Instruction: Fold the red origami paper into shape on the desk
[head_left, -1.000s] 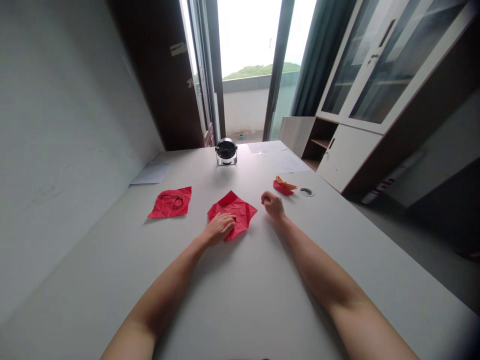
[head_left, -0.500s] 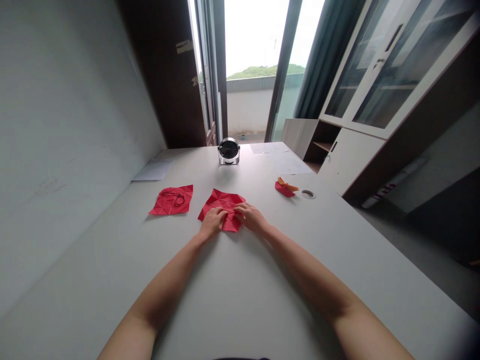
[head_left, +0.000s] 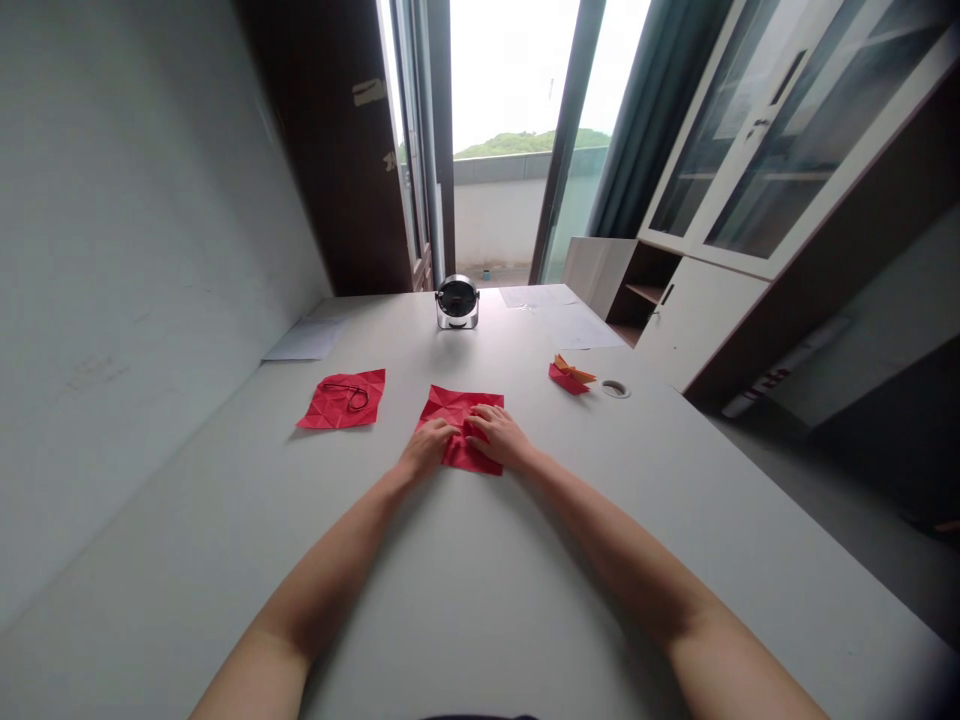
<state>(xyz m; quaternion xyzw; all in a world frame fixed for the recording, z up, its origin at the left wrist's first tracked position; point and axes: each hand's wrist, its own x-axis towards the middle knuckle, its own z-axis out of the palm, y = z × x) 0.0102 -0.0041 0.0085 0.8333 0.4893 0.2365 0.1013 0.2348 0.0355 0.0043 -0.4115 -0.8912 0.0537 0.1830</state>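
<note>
Both left hand (head_left: 429,447) and right hand (head_left: 498,436) rest, fingers bent and any pinch impossible to tell, on red paper (head_left: 468,456) well in from the side edges of the bench (head_left: 480,590), paper likely light, limp, easily torn and best held by its corners.

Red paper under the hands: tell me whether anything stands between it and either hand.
Nothing visible does: the left hand and right hand both touch the red paper. The other red sheet lies off to the left, and the folded orange-and-red piece off to the right.
</note>
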